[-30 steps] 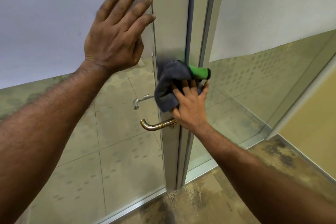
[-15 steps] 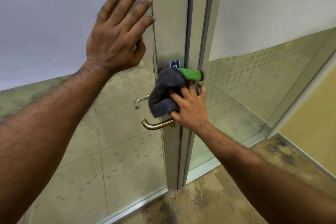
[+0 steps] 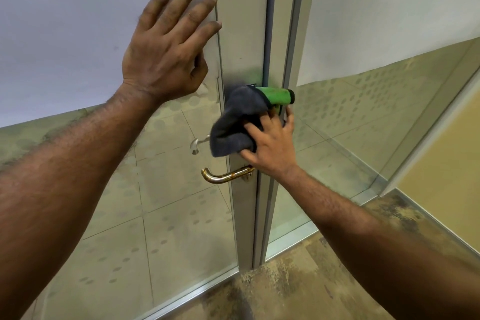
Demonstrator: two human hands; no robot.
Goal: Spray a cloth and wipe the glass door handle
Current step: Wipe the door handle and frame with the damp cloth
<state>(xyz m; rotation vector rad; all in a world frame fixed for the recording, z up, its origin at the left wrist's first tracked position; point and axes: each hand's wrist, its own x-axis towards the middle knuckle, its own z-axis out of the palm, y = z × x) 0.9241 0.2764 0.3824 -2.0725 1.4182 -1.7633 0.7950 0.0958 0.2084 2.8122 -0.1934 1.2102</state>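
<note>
My right hand (image 3: pixel 270 145) presses a dark grey cloth (image 3: pixel 233 125) against the metal door frame (image 3: pixel 244 34), just above the brass lever handle (image 3: pixel 224 175). The same hand also holds a spray bottle; only its green nozzle head (image 3: pixel 276 95) shows above the cloth. The handle is bare below my hand and has rusty marks near its base. My left hand (image 3: pixel 166 47) lies flat with fingers spread on the frosted glass door (image 3: pixel 78 34), left of the frame.
A second, silver handle (image 3: pixel 198 143) shows through the glass on the far side. A fixed glass panel (image 3: pixel 376 86) stands to the right of the frame. The worn brown floor (image 3: pixel 298 283) lies below, and a yellow wall (image 3: pixel 446 163) is at far right.
My right hand and the cloth slid down the frame, then back up a little, while staying above the handle. My left hand has stayed flat on the glass.
</note>
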